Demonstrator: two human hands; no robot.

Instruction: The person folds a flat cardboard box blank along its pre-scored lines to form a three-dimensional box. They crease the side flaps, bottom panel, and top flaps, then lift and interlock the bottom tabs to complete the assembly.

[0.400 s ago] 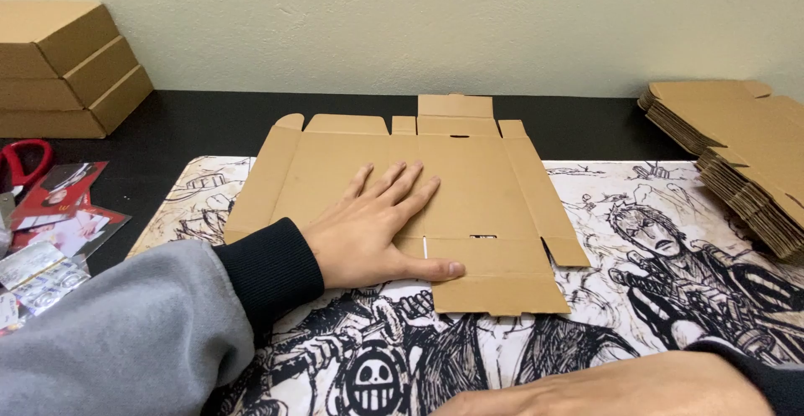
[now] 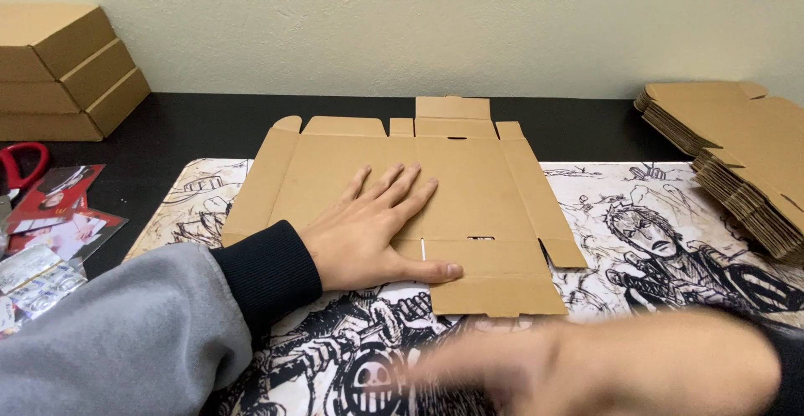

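Watching through the head camera, I see my right hand [image 2: 603,366] has swept leftward across the bottom of the frame compared with the picture just before, where it sat low at the right corner; now it is a motion-blurred streak in front of the printed desk mat [image 2: 662,240], nearer the camera than the cardboard. That suggests to me the hand is on its way toward the near edge of the flat box blank [image 2: 477,190], though it is apart from it now, and the blur keeps me from telling whether its fingers are spread or closed. My left hand [image 2: 368,232] has not shifted: it lies palm down on the blank, fingers fanned open and flat, thumb stretched along the near flap, pinning the sheet to the mat. The forearm in its grey sleeve with black cuff comes in from the lower left, low to the table. The blank lies unfolded in the middle of the dark table [image 2: 201,123], its far tabs pointing at the wall. To the left rear stand stacked folded boxes [image 2: 59,73]; at the right edge leans a pile of flat blanks [image 2: 745,156]; at far left lie red-handled scissors [image 2: 21,165] and some cards [image 2: 50,215].
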